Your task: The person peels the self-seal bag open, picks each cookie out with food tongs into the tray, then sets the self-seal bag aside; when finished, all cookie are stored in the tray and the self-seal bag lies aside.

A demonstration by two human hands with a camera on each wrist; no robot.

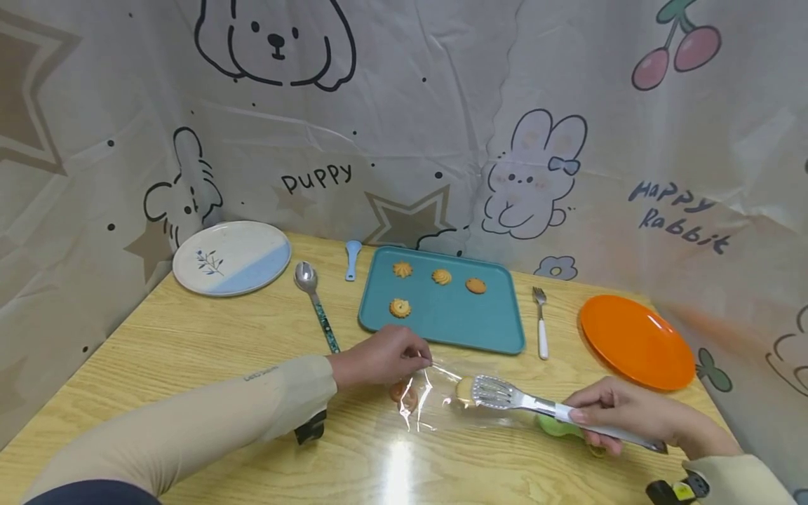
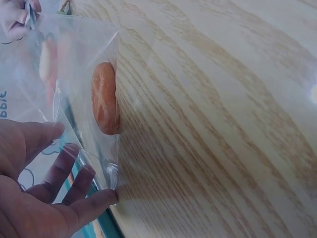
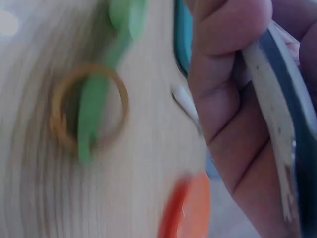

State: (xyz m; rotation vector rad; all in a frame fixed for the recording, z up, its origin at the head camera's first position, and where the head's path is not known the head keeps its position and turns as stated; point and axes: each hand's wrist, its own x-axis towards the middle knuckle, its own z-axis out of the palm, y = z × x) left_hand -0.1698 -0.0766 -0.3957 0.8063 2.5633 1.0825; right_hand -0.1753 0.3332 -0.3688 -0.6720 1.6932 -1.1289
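My left hand (image 1: 384,356) pinches the rim of a clear plastic bag (image 1: 432,407) just above the table. A glossy brown cookie (image 2: 104,99) with a twisted top lies in the bag. With my right hand (image 1: 621,412) I grip metal tongs (image 1: 536,405) with a slotted head and pale handles. The head points left and overlaps the bag in the head view. Between its tips is a pale yellow cookie (image 1: 465,391). A teal tray (image 1: 454,322) with several cookies on it stands behind the bag.
A green spoon (image 3: 94,106) and a tan ring (image 3: 56,106) lie below my right hand. An orange plate (image 1: 634,340) and a fork (image 1: 541,326) are on the right. Further left are a metal spoon (image 1: 320,308), a small blue spoon (image 1: 352,259) and a white-blue plate (image 1: 252,270).
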